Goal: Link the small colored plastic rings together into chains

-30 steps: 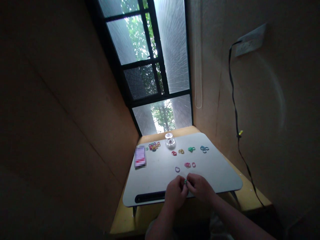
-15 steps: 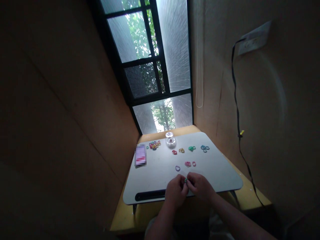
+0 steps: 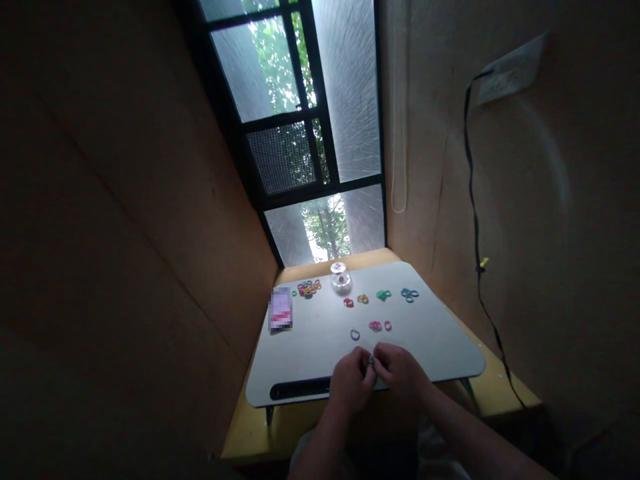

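Observation:
My left hand (image 3: 351, 379) and my right hand (image 3: 401, 372) meet at the near edge of the white lap table. Both pinch a small green band (image 3: 371, 359) between their fingertips. Just beyond them lie a purple band (image 3: 355, 335), a cluster of pink bands (image 3: 375, 326) and a single pink band (image 3: 388, 326). Farther back is a row of small piles: red bands (image 3: 349, 303), yellow bands (image 3: 363, 299), green bands (image 3: 383, 295) and blue bands (image 3: 409, 295).
A mixed pile of coloured bands (image 3: 309, 288) and a blurred-out flat object (image 3: 281, 310) are at the back left. A clear round container (image 3: 341, 281) stands at the back, its lid behind it. A black slot (image 3: 300, 389) runs along the near left edge. A cable (image 3: 475, 227) hangs at right.

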`<action>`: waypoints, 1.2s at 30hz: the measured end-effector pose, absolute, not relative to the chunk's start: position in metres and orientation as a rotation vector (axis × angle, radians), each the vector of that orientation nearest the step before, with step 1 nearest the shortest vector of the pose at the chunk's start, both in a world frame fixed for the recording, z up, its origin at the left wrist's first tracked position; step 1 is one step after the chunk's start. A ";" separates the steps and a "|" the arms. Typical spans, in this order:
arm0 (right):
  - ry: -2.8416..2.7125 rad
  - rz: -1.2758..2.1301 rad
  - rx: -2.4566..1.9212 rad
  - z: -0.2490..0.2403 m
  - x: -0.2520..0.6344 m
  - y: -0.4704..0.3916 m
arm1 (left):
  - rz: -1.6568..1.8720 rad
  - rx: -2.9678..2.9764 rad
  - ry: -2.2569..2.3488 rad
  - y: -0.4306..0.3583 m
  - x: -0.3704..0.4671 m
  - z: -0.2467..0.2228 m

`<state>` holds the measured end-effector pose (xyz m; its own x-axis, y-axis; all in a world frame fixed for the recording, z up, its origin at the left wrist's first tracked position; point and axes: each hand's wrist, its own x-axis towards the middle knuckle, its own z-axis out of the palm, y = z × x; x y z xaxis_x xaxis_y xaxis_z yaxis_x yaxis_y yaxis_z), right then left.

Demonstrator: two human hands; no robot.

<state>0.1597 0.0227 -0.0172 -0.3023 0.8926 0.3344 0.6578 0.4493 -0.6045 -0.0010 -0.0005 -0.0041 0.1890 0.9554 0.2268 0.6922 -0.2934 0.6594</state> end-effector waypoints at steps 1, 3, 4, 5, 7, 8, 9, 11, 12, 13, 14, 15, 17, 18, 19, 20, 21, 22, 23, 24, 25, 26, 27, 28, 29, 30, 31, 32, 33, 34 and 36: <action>-2.063 0.473 -1.291 -0.017 0.160 0.023 | 0.866 2.062 1.547 -0.001 -0.001 -0.004; -2.067 0.475 -1.288 -0.016 0.160 0.022 | 0.866 2.066 1.552 -0.001 -0.001 -0.003; -2.068 0.476 -1.288 -0.015 0.160 0.022 | 0.865 2.067 1.553 -0.001 -0.001 -0.003; -2.068 0.477 -1.287 -0.015 0.160 0.022 | 0.864 2.068 1.555 -0.001 0.000 -0.002; -2.068 0.478 -1.283 -0.015 0.160 0.022 | 0.859 2.070 1.555 -0.002 -0.001 -0.001; -2.068 0.477 -1.280 -0.016 0.160 0.022 | 0.855 2.073 1.554 -0.002 -0.001 -0.001; -2.068 0.475 -1.276 -0.016 0.160 0.022 | 0.852 2.076 1.554 -0.002 -0.001 -0.001; -2.065 0.470 -1.267 -0.016 0.160 0.022 | 0.843 2.082 1.555 -0.002 0.000 -0.001; -2.063 0.469 -1.264 -0.015 0.161 0.022 | 0.842 2.082 1.559 -0.002 0.000 -0.001; -2.062 0.471 -1.262 -0.015 0.161 0.022 | 0.843 2.080 1.563 -0.002 0.000 -0.001; -2.061 0.473 -1.261 -0.015 0.161 0.022 | 0.845 2.077 1.566 -0.002 0.000 -0.001; -2.061 0.475 -1.260 -0.014 0.161 0.021 | 0.847 2.073 1.566 -0.002 0.000 -0.001; -2.067 0.478 -1.260 -0.014 0.161 0.021 | 0.846 2.071 1.561 -0.002 0.000 -0.001; -2.071 0.477 -1.260 -0.014 0.161 0.021 | 0.843 2.072 1.558 -0.002 0.000 0.000; -2.075 0.476 -1.260 -0.014 0.161 0.022 | 0.839 2.073 1.554 -0.003 0.000 0.000; -2.077 0.474 -1.261 -0.015 0.161 0.022 | 0.838 2.075 1.551 -0.003 -0.001 0.000; -2.078 0.473 -1.263 -0.015 0.161 0.022 | 0.839 2.076 1.548 -0.003 -0.001 0.000; -2.078 0.470 -1.265 -0.016 0.161 0.023 | 0.844 2.076 1.547 -0.003 -0.001 0.000; -2.078 0.468 -1.266 -0.016 0.161 0.023 | 0.849 2.075 1.548 -0.003 0.000 0.000; -2.078 0.466 -1.268 -0.017 0.161 0.023 | 0.855 2.074 1.549 -0.002 0.000 0.000; -2.080 0.464 -1.269 -0.017 0.161 0.024 | 0.859 2.072 1.551 -0.002 0.000 0.000; -2.081 0.463 -1.267 -0.017 0.161 0.024 | 0.862 2.071 1.553 -0.002 0.000 0.000; -2.082 0.462 -1.265 -0.018 0.161 0.024 | 0.862 2.072 1.552 -0.002 0.000 0.000; -2.082 0.462 -1.263 -0.018 0.161 0.024 | 0.864 2.073 1.550 -0.002 0.000 0.001; -2.080 0.463 -1.264 -0.018 0.161 0.024 | 0.867 2.072 1.548 -0.002 0.000 0.001; -2.079 0.464 -1.264 -0.017 0.161 0.024 | 0.871 2.071 1.548 -0.002 0.000 0.001; -2.077 0.465 -1.264 -0.017 0.161 0.023 | 0.872 2.069 1.549 -0.002 0.000 0.001; -2.076 0.466 -1.264 -0.016 0.161 0.023 | 0.873 2.068 1.552 -0.002 0.000 0.002; -2.076 0.468 -1.263 -0.016 0.161 0.023 | 0.873 2.066 1.556 -0.002 0.000 0.002; -2.076 0.470 -1.262 -0.015 0.161 0.022 | 0.871 2.065 1.560 -0.002 0.000 0.002; -2.076 0.474 -1.262 -0.013 0.161 0.022 | 0.863 2.067 1.563 -0.002 0.000 0.003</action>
